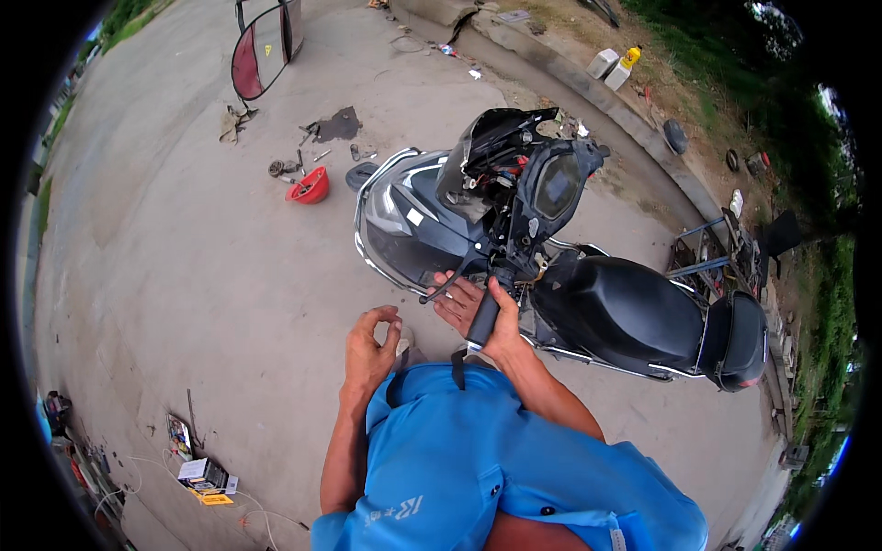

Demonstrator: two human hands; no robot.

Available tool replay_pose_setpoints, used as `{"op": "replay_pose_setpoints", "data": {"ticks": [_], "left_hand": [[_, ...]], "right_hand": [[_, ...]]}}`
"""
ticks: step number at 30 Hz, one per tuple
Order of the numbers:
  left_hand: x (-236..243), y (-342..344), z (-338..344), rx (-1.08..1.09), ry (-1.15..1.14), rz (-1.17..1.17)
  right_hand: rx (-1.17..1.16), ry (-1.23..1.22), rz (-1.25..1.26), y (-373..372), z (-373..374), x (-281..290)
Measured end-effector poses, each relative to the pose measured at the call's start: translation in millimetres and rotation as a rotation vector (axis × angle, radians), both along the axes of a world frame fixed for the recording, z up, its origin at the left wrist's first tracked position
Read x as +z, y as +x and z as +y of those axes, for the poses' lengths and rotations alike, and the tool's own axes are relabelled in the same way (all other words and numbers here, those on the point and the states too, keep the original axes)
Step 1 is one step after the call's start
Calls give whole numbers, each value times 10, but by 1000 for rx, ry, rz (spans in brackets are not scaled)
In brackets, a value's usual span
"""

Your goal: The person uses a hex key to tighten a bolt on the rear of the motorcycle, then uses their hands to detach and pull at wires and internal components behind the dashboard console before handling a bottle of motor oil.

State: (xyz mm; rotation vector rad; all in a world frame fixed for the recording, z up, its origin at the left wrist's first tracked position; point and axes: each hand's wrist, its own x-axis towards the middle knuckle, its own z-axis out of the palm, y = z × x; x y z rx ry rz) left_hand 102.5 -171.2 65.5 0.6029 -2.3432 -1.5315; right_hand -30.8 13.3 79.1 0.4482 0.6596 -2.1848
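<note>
A dark scooter (606,308) stands before me with its front to the left and its seat to the right. Its front covers are partly off, so wires show beside the tilted display (558,185). My right hand (469,310) is at the near black handlebar grip (484,321). The thumb lies along the grip while the fingers stretch out, apart, beyond it under the brake lever (457,278). My left hand (370,344) is raised to the left of the grip, touching nothing on the scooter. Its fingers are curled, thumb and forefinger close together; anything between them is too small to make out.
A red bowl (310,186) with metal parts sits on the concrete beyond the front wheel, near loose tools and a dark stain (338,125). Boxes and cables (208,477) lie at lower left. A kerb (634,138) runs behind the scooter, with a yellow bottle (631,57) past it.
</note>
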Motion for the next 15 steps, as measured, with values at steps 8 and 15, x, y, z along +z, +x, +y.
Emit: {"op": "replay_pose_setpoints", "data": {"ticks": [8, 15], "left_hand": [[53, -242, -237, -160, 55, -32], [31, -258, -383, -219, 63, -59]], "right_hand": [[123, -622, 106, -123, 321, -1018], [-97, -50, -47, 47, -67, 115]]}}
